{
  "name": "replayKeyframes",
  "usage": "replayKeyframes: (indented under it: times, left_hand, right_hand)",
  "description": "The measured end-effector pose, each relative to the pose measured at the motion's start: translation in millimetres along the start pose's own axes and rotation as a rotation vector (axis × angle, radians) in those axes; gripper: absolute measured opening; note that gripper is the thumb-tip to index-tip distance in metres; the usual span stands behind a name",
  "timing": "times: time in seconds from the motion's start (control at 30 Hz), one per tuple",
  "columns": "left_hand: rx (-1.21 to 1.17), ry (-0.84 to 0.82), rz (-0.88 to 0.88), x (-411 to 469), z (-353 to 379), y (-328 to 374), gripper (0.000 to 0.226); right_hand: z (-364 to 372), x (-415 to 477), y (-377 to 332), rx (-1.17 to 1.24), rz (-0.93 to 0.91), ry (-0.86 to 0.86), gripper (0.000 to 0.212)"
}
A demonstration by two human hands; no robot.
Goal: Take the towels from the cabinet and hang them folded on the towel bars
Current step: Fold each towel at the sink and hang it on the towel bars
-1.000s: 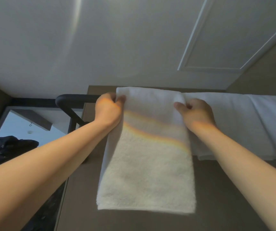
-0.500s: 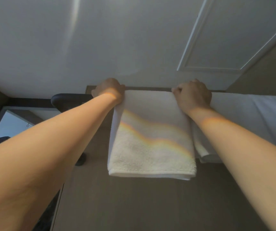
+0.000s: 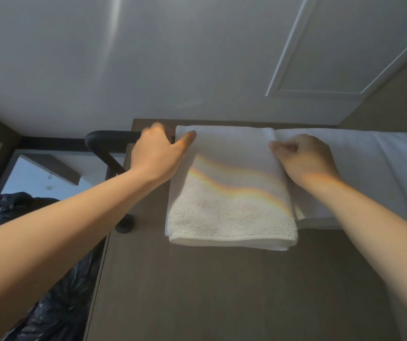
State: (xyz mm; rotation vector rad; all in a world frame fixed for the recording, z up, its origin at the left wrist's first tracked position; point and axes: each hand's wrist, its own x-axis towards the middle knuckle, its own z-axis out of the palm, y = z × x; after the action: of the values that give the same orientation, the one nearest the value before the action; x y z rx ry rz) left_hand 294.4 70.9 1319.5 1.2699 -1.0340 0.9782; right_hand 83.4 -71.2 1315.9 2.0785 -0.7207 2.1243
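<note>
A folded white towel [image 3: 232, 207] hangs over the black towel bar [image 3: 109, 139] on a brown wall panel, its folded lower edge level. My left hand [image 3: 158, 153] is at the towel's top left corner, thumb on the front and fingers curled over the top by the bar; it is motion-blurred. Over at the top right edge, my right hand [image 3: 303, 158] has its fingers curled and pinches the towel there. Under the towel the bar is hidden.
A second white towel [image 3: 370, 173] hangs on the same bar just to the right, touching the first. The bar's round wall mount [image 3: 125, 226] sits lower left. A black plastic bag [image 3: 37, 279] fills the lower left. Above is a white ceiling with a framed panel [image 3: 340, 45].
The towel's front flap went from long to short as it was pulled over the bar. Both hands reached over the top, then came back down to the top corners.
</note>
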Motion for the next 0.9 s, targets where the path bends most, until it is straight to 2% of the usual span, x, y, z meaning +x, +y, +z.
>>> replayKeyframes:
  times: [0.07, 0.2, 0.27, 0.37, 0.4, 0.5, 0.63, 0.77, 0.9]
  left_hand:
    - [-0.072, -0.096, -0.096, -4, 1, -3, 0.057]
    - [-0.358, -0.239, -0.319, -7, 3, -7, 0.059]
    - [-0.447, -0.229, -0.319, -6, 3, -8, 0.046]
    - [-0.478, -0.139, -0.278, -2, 3, -4, 0.034]
    - [-0.479, -0.100, -0.271, 1, 3, -3, 0.033]
    - [-0.457, -0.017, -0.267, 16, 4, 5, 0.036]
    - [-0.348, -0.004, -0.261, 33, 10, 12, 0.035]
    - [-0.227, 0.016, -0.209, 31, 12, 4, 0.037]
    - [-0.178, -0.033, -0.199, 24, 10, -6, 0.040]
  right_hand:
    - [-3, -8, 1, 0.070, 0.073, -0.099, 0.050]
    - [1, -9, 0, 0.349, 0.273, -0.211, 0.044]
    - [5, -5, -3, 0.465, 0.328, -0.199, 0.045]
    - [11, 3, -10, 0.520, 0.289, -0.108, 0.029]
    - [11, 7, -13, 0.496, 0.244, -0.065, 0.026]
    - [10, 20, -22, 0.294, 0.098, 0.017, 0.042]
    - [13, 37, -27, 0.040, 0.056, 0.041, 0.052]
    - [22, 38, -28, -0.112, 0.015, 0.077, 0.039]
    - [23, 33, -24, -0.107, -0.012, 0.082, 0.036]
